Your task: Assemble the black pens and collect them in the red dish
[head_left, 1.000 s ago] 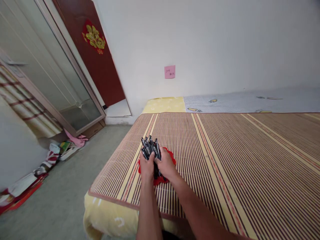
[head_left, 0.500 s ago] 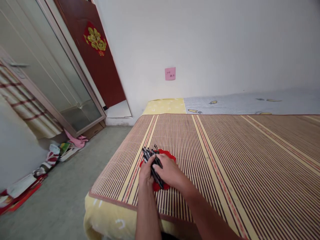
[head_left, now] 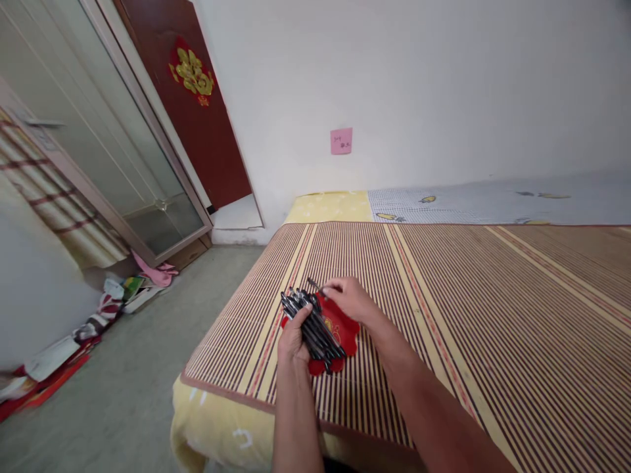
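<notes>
My left hand [head_left: 294,338] is wrapped round a thick bundle of black pens [head_left: 318,332], its thumb lying across the top of them. The pens slant from upper left to lower right. Beneath the bundle lies a red scalloped mat [head_left: 349,332] with a gold figure on it, partly covered by the pens. To the upper right of the bundle, my right hand [head_left: 348,295] pinches a single dark pen [head_left: 315,285], which points up and left, apart from the others. Both hands are over the near left part of the striped bamboo sleeping mat [head_left: 394,368].
The bed's near edge shows a yellow blanket [head_left: 227,427]. A blue-grey sheet [head_left: 458,203] runs along the wall, where a pink note [head_left: 341,140] is stuck. On the floor at left lie papers and cloths [head_left: 93,322], below a glass-panelled door [head_left: 128,144].
My right hand has moved up and right off the bundle and now pinches one pen. More of the red mat shows. My left hand still holds the bundle.
</notes>
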`<state>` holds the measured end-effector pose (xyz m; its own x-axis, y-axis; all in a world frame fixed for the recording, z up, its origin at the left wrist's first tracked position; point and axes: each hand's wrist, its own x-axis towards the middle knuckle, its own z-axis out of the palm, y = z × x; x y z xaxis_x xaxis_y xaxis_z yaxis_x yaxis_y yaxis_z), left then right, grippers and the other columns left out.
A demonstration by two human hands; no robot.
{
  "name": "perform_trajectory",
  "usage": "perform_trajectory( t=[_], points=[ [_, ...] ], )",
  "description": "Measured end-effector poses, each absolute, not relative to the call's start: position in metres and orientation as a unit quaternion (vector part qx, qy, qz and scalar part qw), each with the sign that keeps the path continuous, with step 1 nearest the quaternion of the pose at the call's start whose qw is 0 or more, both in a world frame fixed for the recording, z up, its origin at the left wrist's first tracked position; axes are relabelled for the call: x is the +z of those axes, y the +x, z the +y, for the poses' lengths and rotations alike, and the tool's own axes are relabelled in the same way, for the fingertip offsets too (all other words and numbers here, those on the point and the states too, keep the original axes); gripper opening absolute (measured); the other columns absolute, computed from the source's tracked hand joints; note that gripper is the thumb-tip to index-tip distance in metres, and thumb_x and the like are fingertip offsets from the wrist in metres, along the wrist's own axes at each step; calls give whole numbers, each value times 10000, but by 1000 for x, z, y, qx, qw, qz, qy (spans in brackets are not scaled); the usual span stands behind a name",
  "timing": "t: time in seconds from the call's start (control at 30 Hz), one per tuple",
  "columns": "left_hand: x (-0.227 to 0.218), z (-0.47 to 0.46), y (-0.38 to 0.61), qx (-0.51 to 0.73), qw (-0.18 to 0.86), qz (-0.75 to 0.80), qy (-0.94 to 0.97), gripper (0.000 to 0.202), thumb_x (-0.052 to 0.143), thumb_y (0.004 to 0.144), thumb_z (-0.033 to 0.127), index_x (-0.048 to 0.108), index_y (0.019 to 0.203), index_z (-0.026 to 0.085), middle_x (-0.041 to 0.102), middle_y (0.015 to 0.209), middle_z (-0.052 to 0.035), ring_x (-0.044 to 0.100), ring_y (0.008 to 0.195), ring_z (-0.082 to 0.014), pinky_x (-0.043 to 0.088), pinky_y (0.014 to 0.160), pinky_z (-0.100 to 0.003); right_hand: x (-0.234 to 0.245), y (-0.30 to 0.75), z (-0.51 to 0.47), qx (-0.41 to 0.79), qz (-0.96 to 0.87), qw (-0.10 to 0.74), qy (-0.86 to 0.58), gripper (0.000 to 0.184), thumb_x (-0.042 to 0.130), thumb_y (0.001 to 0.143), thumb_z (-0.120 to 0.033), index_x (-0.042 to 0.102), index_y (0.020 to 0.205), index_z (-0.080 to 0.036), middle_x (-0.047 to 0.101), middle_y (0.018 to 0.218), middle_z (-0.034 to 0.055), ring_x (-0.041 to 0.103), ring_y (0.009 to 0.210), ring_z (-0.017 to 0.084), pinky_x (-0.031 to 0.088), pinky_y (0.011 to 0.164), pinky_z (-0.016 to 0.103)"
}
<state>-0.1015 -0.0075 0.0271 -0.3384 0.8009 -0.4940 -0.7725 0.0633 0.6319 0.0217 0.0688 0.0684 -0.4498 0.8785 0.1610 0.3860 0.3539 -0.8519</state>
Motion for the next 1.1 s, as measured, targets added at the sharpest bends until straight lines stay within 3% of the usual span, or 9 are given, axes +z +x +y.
perform_trajectory(
  t=[0.07,0.2,0.33,0.47,0.57,0.63,0.8,0.9,1.1],
  points=[
    [30,-9,-101,681,577,451,12,64,694,811,136,698,799,74,740,660,-121,760,683,-265,649,698,-375,66,15,94,360,-743,316,-467,199,575,850,-208,765,871,-150,750,875,49,670,825,163,476,748,254],
    [31,-12,-100,692,568,445,19,75,702,786,143,698,830,82,739,660,-98,759,690,-258,648,703,-371,53,-11,131,352,-737,250,-520,136,745,721,-233,711,636,-134,680,634,44,650,688,173,442,658,257],
    [28,-11,-100,722,539,426,80,265,787,674,163,686,914,114,738,684,-53,744,647,-236,636,692,-362,43,-32,142,368,-723,215,-544,154,823,583,-143,669,586,-145,643,569,17,632,624,159,422,596,237],
    [28,-9,-102,755,484,424,125,434,854,581,214,656,963,151,729,730,-5,705,588,-180,608,686,-329,50,-25,133,405,-716,255,-509,90,760,680,-133,707,752,-126,674,649,16,652,673,146,446,610,217],
    [32,-9,-104,785,398,443,169,461,863,588,275,650,978,153,735,817,-15,713,692,-176,579,726,-299,63,-3,109,449,-721,288,-442,177,687,792,-201,703,949,-121,701,743,19,662,706,137,485,642,220],
    [35,-10,-104,789,332,472,211,457,854,625,313,645,998,149,743,902,-42,720,790,-197,571,766,-307,70,14,88,487,-732,290,-379,175,669,809,-247,701,945,-142,697,748,6,653,702,139,499,645,231],
    [38,-14,-95,731,224,542,349,598,834,672,279,576,1205,197,722,1094,-75,701,997,-233,545,921,-341,67,35,45,522,-742,310,-284,162,604,774,-167,684,915,-159,663,766,-16,563,633,109,455,609,215],
    [38,-17,-95,688,225,557,406,554,820,674,249,583,1172,198,715,1093,-76,691,1028,-242,530,945,-342,57,33,31,538,-719,325,-295,233,598,724,-113,649,946,-163,573,660,-59,496,552,94,387,522,195],
    [39,-23,-100,652,256,552,452,559,832,664,225,595,1170,219,712,1091,-55,685,1046,-239,516,946,-324,43,21,15,580,-662,378,-287,498,640,645,-66,608,1127,-187,704,911,8,673,798,178,537,694,269]
  ],
)
